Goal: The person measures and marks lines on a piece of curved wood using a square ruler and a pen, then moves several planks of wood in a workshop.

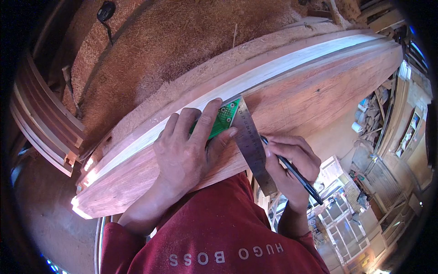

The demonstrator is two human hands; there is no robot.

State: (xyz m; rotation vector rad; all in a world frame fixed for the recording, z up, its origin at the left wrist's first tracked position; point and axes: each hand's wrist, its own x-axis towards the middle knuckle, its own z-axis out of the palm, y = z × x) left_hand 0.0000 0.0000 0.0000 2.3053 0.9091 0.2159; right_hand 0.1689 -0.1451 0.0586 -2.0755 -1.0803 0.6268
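A long reddish-brown wooden board (315, 98) lies across in front of me, with a pale strip along its far edge. My left hand (182, 144) is closed on the green stock of a try square (250, 141), pressing it against the board. The square's metal blade, marked with a scale, crosses the board toward me and juts past the near edge. In my right hand (292, 160) is a black pen (299, 176), its tip end at the right side of the blade. Part of the green stock is hidden under my left fingers.
Sawdust (182, 45) covers the surface beyond the board. Several stacked planks (43, 118) stand at the left. A small black object with a cord (106, 10) lies at the far left. Wooden frames (342, 223) and scrap wood (382, 107) are at the right.
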